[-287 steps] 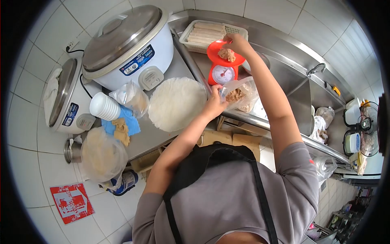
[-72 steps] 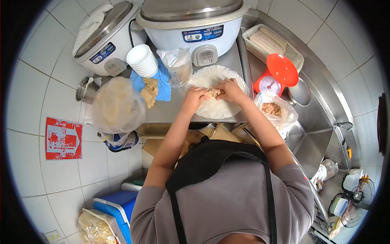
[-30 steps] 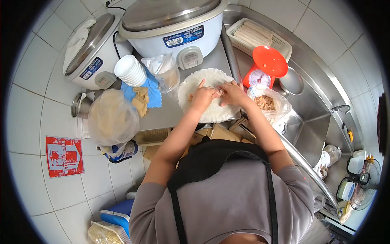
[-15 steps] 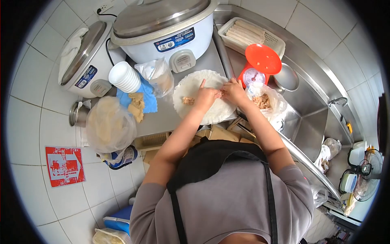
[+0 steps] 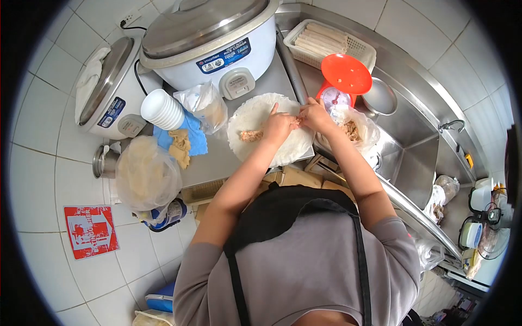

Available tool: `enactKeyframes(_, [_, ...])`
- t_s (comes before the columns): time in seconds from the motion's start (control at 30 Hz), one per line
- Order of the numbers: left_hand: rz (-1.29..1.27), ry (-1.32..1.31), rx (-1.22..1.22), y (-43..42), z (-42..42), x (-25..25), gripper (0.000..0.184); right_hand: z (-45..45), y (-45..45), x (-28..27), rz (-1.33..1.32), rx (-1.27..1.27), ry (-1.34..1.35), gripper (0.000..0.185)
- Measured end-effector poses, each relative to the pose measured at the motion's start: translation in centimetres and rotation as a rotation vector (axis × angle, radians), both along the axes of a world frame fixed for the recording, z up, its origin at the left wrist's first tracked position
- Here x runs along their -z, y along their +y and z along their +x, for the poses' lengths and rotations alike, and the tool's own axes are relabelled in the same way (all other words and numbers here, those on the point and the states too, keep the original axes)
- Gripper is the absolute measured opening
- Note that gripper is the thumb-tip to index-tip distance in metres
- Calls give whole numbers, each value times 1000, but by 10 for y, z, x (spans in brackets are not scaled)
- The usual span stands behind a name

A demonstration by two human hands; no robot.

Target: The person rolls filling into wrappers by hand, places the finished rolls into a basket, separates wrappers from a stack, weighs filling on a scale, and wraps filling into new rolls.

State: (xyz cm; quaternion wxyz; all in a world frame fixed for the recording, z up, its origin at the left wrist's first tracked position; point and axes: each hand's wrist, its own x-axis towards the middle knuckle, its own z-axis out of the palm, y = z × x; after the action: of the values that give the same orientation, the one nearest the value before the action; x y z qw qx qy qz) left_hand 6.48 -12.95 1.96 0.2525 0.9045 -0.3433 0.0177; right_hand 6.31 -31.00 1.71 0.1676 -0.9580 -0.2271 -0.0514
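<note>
A round white wrapper sheet [image 5: 283, 154] lies on the steel counter, with a short strip of meat filling [image 5: 250, 136] on its left part. My left hand [image 5: 279, 126] is over the middle of the sheet, thumb raised and fingers closed on a bit of filling. My right hand [image 5: 316, 116] is closed at the sheet's right edge, its fingertips close to the left ones, on filling too. To the right is an open plastic bag of filling [image 5: 352, 130]. Behind it stands a red scale [image 5: 336, 98] with small bits on its red pan [image 5: 346, 74].
Two rice cookers [image 5: 212, 41] stand at the back left. White cups [image 5: 162, 109], a blue cloth [image 5: 193, 138] and bagged wrappers [image 5: 145, 174] are on the left. A basket of rolls [image 5: 326, 43], a metal bowl [image 5: 380, 96] and a sink [image 5: 410, 163] lie to the right.
My hands have gone from the scale and bag to the sheet. They have since shifted toward its right edge, uncovering the filling on the left. The view has turned.
</note>
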Motion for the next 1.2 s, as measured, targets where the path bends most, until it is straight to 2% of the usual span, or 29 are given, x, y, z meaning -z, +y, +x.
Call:
enactKeyframes(0.13, [-59, -16, -40, 4, 0, 3, 68, 0, 6, -15, -87, 52, 111, 18])
enactKeyframes(0.17, [-69, 0, -48, 6, 0, 5, 72, 0, 6, -17, -40, 33, 122, 20])
enactKeyframes(0.27, [-22, -25, -88, 22, -3, -11, 74, 1, 6, -18, 22, 4, 142, 26])
enactKeyframes(0.43, [-62, 95, -40, 74, 3, -14, 63, -5, 16, -34, -94, 64, 234, 33])
enactKeyframes(0.53, [-103, 148, -17, 77, -5, -12, 50, -8, 32, -27, 71, -34, 104, 33])
enactKeyframes(0.67, [-75, 77, -48, 62, -11, -1, 40, -7, 57, 1, 11, -116, -40, 34])
enactKeyframes(0.87, [-123, 24, -48, 63, -10, 3, 39, -13, 59, -14, -5, -58, 39, 29])
enactKeyframes(0.93, [-285, 38, -157, 70, -14, 2, 40, -12, 62, -16, 9, -62, -1, 29])
enactKeyframes(1.0, [-320, 39, -186, 82, -16, -2, 40, -11, 67, -13, 17, -77, -13, 30])
enactKeyframes(1.07, [-227, 28, -137, 110, -14, -15, 40, -8, 75, -5, 18, -104, 1, 32])
enactKeyframes(1.2, [-161, 175, -120, 133, -14, -15, 36, -9, 81, -7, 3, -46, -12, 37])
